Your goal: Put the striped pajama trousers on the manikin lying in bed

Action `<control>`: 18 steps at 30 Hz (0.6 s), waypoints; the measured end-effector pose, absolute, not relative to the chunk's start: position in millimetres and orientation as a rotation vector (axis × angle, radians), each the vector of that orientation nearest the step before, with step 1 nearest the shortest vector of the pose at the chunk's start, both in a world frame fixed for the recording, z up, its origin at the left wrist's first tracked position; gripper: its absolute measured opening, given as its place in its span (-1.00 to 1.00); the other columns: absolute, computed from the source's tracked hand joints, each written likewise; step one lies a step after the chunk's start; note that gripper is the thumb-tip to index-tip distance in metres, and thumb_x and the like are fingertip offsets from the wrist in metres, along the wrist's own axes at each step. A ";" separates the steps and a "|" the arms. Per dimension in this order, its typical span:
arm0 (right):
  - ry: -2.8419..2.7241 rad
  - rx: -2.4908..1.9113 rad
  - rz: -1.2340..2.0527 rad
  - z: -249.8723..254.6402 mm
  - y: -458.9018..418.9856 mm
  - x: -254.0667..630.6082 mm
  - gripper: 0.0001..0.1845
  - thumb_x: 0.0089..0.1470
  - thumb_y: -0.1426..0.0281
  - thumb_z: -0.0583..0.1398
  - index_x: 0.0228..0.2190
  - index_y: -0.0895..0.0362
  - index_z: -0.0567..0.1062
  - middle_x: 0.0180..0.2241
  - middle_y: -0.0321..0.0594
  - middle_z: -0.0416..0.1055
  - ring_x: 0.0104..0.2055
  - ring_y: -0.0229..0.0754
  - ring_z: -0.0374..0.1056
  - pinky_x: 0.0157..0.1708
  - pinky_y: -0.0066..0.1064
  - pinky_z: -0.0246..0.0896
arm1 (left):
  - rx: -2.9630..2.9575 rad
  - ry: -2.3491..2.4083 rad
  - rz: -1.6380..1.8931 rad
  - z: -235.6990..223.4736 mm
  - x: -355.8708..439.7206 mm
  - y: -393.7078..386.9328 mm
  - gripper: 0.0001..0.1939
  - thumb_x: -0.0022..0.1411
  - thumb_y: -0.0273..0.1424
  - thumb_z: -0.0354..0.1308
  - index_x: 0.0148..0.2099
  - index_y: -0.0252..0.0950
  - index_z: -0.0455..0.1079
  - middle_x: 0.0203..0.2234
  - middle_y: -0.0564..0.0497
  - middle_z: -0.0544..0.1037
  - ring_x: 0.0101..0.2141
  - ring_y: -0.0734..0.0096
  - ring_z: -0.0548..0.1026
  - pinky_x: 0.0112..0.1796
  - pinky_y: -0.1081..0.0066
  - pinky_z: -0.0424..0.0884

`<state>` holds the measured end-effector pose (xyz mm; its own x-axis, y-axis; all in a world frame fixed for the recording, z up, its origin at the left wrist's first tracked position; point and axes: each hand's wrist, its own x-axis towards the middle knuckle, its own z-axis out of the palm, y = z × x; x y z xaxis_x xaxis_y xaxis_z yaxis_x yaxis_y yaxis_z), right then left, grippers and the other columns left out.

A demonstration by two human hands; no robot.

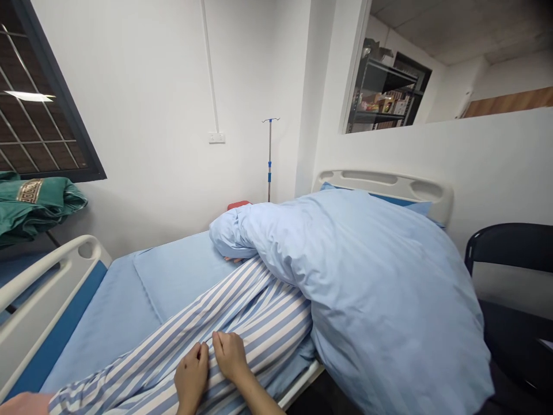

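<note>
My left hand [192, 372] is curled into a loose fist over the blue-and-white striped trousers [276, 314] of a person lying on the bed. Close beside it, my right hand [228, 354] is also closed, thumb side up, against the same leg. The undersides of both hands are hidden, and no object shows in them. A light blue quilt [367, 288] covers the person's upper body and hangs over the near side of the bed. Part of the person's hand [233, 259] shows under the quilt's edge, and a bare foot [28, 403] at lower left.
The bed has a footboard [69, 276] at left and a headboard [389, 181] at the back right. A black chair [514, 248] stands at right. Beyond the bed are an IV pole [270, 155] and a red object [238, 204]. Green cloth [43, 204] lies far left.
</note>
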<state>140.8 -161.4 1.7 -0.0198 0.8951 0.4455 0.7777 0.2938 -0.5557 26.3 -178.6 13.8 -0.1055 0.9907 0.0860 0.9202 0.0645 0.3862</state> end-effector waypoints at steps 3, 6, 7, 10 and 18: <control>-1.781 -1.509 0.248 2.9 -159.8 142.3 -0.40 0.24 0.24 -0.20 -0.62 0.12 0.45 -0.63 -0.21 0.41 -0.59 -0.27 0.23 -0.54 -0.37 -0.29 | 1.904 2.094 0.546 13.9 24.6 -176.2 -0.75 0.14 -0.30 -0.12 -0.42 -0.19 0.37 -0.42 0.03 0.53 -0.39 0.36 0.42 -0.40 0.47 0.14; -1.731 -1.505 0.318 3.4 -159.4 143.4 -0.40 0.23 0.23 -0.19 -0.62 0.12 0.45 -0.63 -0.20 0.42 -0.59 -0.28 0.22 -0.54 -0.38 -0.27 | 1.858 1.979 0.672 16.9 24.5 -169.7 -0.69 0.15 -0.26 -0.14 -0.52 -0.23 0.31 -0.54 0.04 0.48 -0.45 0.39 0.39 -0.40 0.47 0.15; -1.714 -1.496 0.349 3.8 -159.3 143.9 -0.40 0.23 0.23 -0.18 -0.63 0.12 0.45 -0.63 -0.20 0.41 -0.59 -0.28 0.22 -0.54 -0.39 -0.26 | 1.833 1.935 0.736 19.8 26.2 -167.0 -0.66 0.15 -0.23 -0.14 -0.57 -0.24 0.26 -0.60 0.06 0.44 -0.49 0.40 0.37 -0.41 0.47 0.15; -1.661 -1.448 0.470 6.2 -158.8 146.3 -0.40 0.22 0.20 -0.17 -0.64 0.14 0.44 -0.65 -0.22 0.39 -0.60 -0.30 0.19 -0.55 -0.42 -0.22 | 1.714 1.802 0.956 35.1 38.1 -159.1 -0.60 0.13 -0.15 -0.13 -0.66 -0.24 0.12 -0.75 0.12 0.27 -0.59 0.45 0.28 -0.47 0.46 0.14; -1.479 -1.266 0.726 7.6 -155.3 150.6 -0.43 0.20 0.18 -0.18 -0.65 0.16 0.35 -0.67 -0.30 0.28 -0.58 -0.32 0.15 -0.55 -0.51 -0.09 | 1.592 1.805 1.074 34.3 65.6 -153.1 -0.60 0.17 -0.18 -0.17 -0.63 -0.25 0.17 -0.71 0.07 0.31 -0.57 0.44 0.30 -0.46 0.46 0.18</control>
